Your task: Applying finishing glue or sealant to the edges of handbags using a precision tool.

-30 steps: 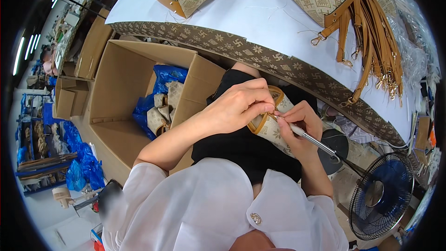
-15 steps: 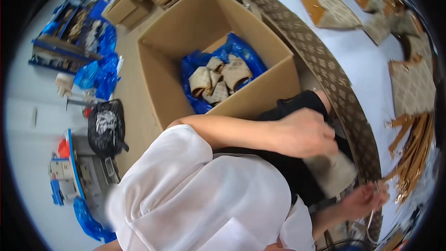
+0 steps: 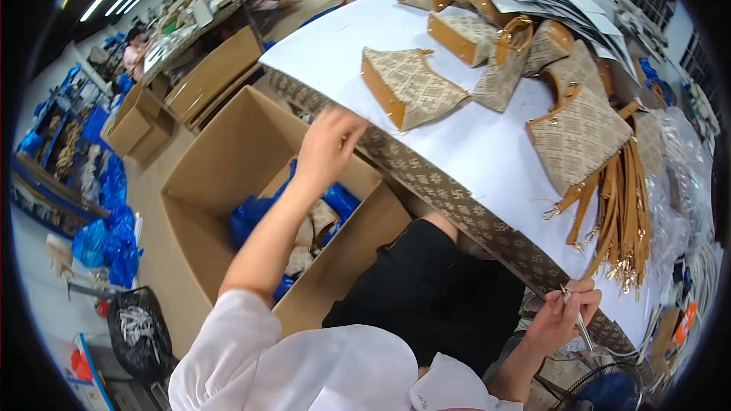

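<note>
My left hand (image 3: 329, 146) is held over the far rim of a cardboard box (image 3: 339, 259), close to the table's edge. Its fingers are loosely bent, slightly blurred and empty. A patterned beige bag with a tan base (image 3: 415, 90) is the nearest item on the table. At the lower right, my right hand (image 3: 565, 313) is closed on a slim silver tool (image 3: 585, 332) whose kind I cannot make out. Beside that hand hangs a bunch of tan straps with gold clasps (image 3: 620, 217). Partly hidden by my left forearm, patterned bags (image 3: 324, 217) lie on blue plastic in the box.
More bags (image 3: 582, 133) lie on the white tabletop (image 3: 464, 144), with a brown patterned cloth (image 3: 426, 175) along its edge. Grey sheets (image 3: 548, 0) are stacked behind. A fan (image 3: 605, 392) stands at lower right. Another person (image 3: 133, 53) sits far left.
My left hand has moved from over my lap to above the box near the table. The beige bag below it has left my lap. My view has swung toward the table; the right hand keeps its tool.
</note>
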